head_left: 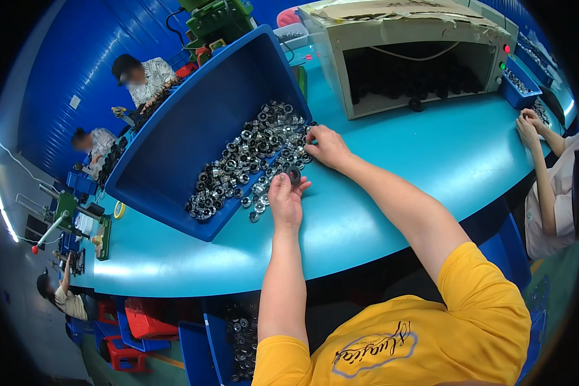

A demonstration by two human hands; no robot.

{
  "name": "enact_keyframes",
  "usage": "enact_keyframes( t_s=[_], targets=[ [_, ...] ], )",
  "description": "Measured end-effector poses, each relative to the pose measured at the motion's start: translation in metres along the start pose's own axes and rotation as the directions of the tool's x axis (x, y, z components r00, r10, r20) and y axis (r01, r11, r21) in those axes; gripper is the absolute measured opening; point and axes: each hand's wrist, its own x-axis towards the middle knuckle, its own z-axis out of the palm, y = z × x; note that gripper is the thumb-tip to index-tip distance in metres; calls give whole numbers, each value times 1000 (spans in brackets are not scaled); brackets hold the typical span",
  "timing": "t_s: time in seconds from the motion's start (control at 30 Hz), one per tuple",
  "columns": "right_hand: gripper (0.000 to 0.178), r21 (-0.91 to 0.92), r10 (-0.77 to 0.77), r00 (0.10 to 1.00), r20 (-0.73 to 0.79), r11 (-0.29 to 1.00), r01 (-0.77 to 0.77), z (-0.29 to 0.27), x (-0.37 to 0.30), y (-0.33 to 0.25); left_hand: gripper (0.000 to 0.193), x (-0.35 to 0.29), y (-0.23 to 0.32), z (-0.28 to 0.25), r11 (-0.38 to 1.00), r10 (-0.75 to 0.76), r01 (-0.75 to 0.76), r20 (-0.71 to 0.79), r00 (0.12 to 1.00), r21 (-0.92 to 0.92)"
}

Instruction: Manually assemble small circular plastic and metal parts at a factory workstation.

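My left hand (286, 204) is palm up above the table, its fingers closed on a black ring (293, 174). My right hand (329, 147) is at the right edge of a heap of small round metal-and-black parts (254, 151). Its thumb and fingers are bent together, and whatever they grip is too small to make out. The heap lies in the low front of a large blue bin (174, 148). Several loose parts (259, 207) have spilled over the bin's rim, close to my left hand.
A blue-green table (392, 212) stretches across. At the back right stands a beige box-shaped machine (418, 45) with dark parts inside. Green presses (219, 22) stand beyond the bin. A co-worker's hands (529, 128) are at the right, near a small blue bin (520, 90). Other people sit far left.
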Motion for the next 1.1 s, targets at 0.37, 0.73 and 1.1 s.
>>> enact_keyframes(
  t_s=[0.37,0.73,1.1],
  targets=[
    [23,325,-97,995,18,942,86,-36,-70,-63,15,-4,-8,7,996,62,-68,92,994,65],
    [27,326,-52,998,-20,944,56,-38,-77,-66,15,-9,-4,10,993,66,-76,106,992,91],
    [26,262,-137,989,-51,954,146,-36,-78,-58,23,-11,-5,11,979,34,-57,121,992,194]
  ],
)
